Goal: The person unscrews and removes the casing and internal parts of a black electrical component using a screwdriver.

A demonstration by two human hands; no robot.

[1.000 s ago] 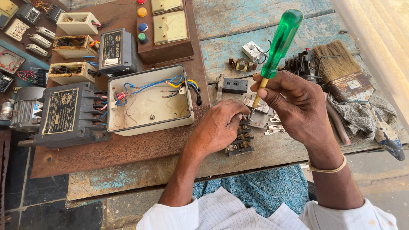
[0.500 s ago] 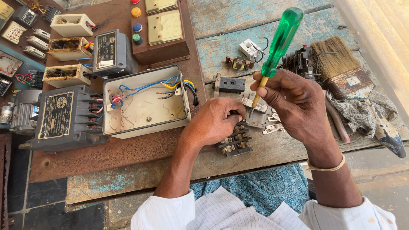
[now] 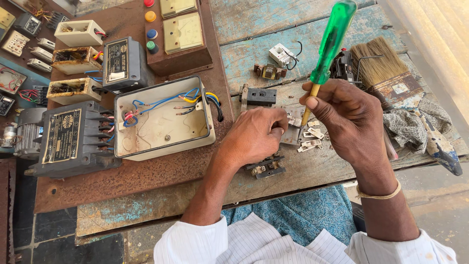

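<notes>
Right hand (image 3: 349,120) was clamped on a green-handled screwdriver (image 3: 328,46), held upright, tip down among small loose metal contact pieces (image 3: 310,137). Left hand (image 3: 256,134) was closed over a small black switch block with screw terminals (image 3: 266,167), pinning it to the worn blue-painted wooden bench (image 3: 273,54), near edge, centre. Step looked like terminal screw work on that block; next move would need the tip seated square in a screw head while the block was held steady. Left: an open cream metal box with blue and yellow wires (image 3: 163,120) on a rusty steel plate (image 3: 132,181). Far right: an old paintbrush (image 3: 378,63). Tiled floor below.
</notes>
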